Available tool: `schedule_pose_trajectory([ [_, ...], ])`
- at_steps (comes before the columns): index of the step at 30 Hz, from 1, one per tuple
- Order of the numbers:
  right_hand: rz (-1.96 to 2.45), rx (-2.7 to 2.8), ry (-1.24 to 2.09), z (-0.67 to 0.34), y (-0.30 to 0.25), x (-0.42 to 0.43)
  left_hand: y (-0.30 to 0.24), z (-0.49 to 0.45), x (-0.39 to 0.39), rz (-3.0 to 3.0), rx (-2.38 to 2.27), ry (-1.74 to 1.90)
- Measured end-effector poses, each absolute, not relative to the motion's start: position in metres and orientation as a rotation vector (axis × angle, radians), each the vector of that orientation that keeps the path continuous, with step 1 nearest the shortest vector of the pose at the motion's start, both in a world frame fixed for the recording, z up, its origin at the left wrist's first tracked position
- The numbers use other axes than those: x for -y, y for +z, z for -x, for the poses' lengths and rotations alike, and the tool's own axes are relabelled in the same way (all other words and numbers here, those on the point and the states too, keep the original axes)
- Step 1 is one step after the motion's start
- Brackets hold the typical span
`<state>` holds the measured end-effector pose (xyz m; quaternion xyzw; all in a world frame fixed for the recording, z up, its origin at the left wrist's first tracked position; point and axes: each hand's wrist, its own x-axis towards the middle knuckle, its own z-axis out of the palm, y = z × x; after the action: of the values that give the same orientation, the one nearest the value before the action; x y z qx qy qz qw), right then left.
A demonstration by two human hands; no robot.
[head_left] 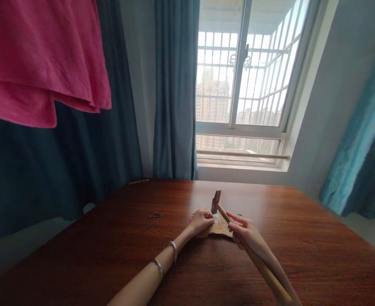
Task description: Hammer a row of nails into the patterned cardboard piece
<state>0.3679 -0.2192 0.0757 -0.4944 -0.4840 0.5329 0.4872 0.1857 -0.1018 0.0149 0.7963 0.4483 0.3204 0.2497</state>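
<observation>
Wooden-handled metal hammer (223, 213), 1: clamped in your right hand (245, 232); your left hand (201, 221), grip unclear, at speckled tan board (221, 225).

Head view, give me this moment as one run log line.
left hand: at left side of speckled board | right hand: gripping wooden-handled hammer | thin dark pieces: on table, left of left hand

Reddish-brown wood-grain table (111, 263), shiny toward the far edge, a pale speckled board (221, 226) lying near the middle, thin dark nails (156, 215) scattered left of it, a slim strip (139, 181) at the far left corner
</observation>
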Motion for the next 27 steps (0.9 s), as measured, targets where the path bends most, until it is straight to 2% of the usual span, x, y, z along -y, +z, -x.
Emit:
schedule_pose_trajectory([
  [27,1.16,1.168,1.236,-0.3629,0.0781,0.2235,0.0043,-0.1838,0.0929,-2.126,-1.198,0.909],
])
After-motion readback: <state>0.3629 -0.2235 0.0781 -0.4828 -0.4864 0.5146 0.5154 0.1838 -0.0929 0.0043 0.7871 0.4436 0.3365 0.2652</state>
